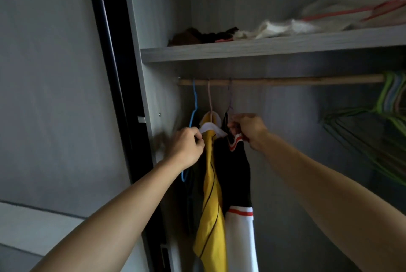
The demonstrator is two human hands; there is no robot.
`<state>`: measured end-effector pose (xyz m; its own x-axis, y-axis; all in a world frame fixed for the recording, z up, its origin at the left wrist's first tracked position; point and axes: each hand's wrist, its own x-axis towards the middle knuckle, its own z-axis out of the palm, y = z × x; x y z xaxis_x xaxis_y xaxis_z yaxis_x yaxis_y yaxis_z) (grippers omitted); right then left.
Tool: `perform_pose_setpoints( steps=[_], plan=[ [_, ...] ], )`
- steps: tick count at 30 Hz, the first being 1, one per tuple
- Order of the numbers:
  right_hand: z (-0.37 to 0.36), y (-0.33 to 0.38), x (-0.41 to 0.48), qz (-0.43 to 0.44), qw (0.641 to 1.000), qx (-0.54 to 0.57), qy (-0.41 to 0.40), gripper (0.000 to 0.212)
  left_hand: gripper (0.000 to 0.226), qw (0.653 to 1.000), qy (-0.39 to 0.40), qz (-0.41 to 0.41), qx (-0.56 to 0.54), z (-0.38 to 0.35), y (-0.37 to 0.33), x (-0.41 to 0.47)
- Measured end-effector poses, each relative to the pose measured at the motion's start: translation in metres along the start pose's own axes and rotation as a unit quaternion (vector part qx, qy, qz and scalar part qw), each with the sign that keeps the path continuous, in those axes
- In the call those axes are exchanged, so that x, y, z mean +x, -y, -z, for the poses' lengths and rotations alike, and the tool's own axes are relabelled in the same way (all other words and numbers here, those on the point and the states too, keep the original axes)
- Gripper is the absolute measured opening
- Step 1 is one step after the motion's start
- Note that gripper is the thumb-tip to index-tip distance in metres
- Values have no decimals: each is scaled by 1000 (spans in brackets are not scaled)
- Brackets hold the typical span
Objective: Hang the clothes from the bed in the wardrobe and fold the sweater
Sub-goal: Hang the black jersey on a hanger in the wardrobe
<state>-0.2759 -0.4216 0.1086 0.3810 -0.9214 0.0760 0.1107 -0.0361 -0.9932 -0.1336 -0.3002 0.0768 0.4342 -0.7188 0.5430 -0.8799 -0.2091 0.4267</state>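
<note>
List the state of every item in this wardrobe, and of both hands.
Rod, carrying hangers.
Blue hanger, hooked on rod.
Yellow shirt, hung on rod, collar pinched by left hand.
Black shirt, hung on rod, collar gripped by right hand.
Green hangers, empty, bunched at rod's right end.
Shelf, piled with clothes.

Bedroom: wardrobe rail (281, 80), hung clothes (211, 194)

The wooden rail (285, 80) carries three hangers (209, 100) at left and a bunch of green hangers (390, 98) at right.
</note>
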Motion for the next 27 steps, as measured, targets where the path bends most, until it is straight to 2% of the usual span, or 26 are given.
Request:
perform_pose_setpoints(
  steps=[2,5,9,11,12,16,18,20,22,25,27],
  plan=[
    [1,-4,-2,-2,1000,14,3,17,6,1000,-14,10,-13,2,1,5],
    [17,-2,-3,12,998,-49,-31,17,5,998,-41,9,-42,12,-7,16],
    [73,10,-5,109,976,-144,-121,17,4,995,-57,-36,-79,21,-43,25],
    [107,19,-12,165,940,-246,-171,17,5,991,-39,-78,-102,15,-72,25],
    [125,23,-17,187,910,-311,-201,17,6,988,-27,-100,-115,9,-88,24],
    [191,37,-44,224,736,-560,-308,23,7,977,27,-168,-130,-29,-146,13],
    [225,41,-56,215,679,-623,-323,24,8,972,77,-183,-125,-52,-167,8],
    [257,43,-68,187,645,-668,-320,27,7,969,116,-186,-111,-74,-184,5],
    [282,43,-77,151,626,-701,-307,33,8,969,131,-186,-96,-91,-197,2],
    [304,37,-82,106,619,-724,-287,45,7,968,154,-178,-92,-110,-208,-4],
    [311,32,-79,87,612,-735,-281,44,6,968,163,-170,-88,-120,-209,-7]
  ],
)
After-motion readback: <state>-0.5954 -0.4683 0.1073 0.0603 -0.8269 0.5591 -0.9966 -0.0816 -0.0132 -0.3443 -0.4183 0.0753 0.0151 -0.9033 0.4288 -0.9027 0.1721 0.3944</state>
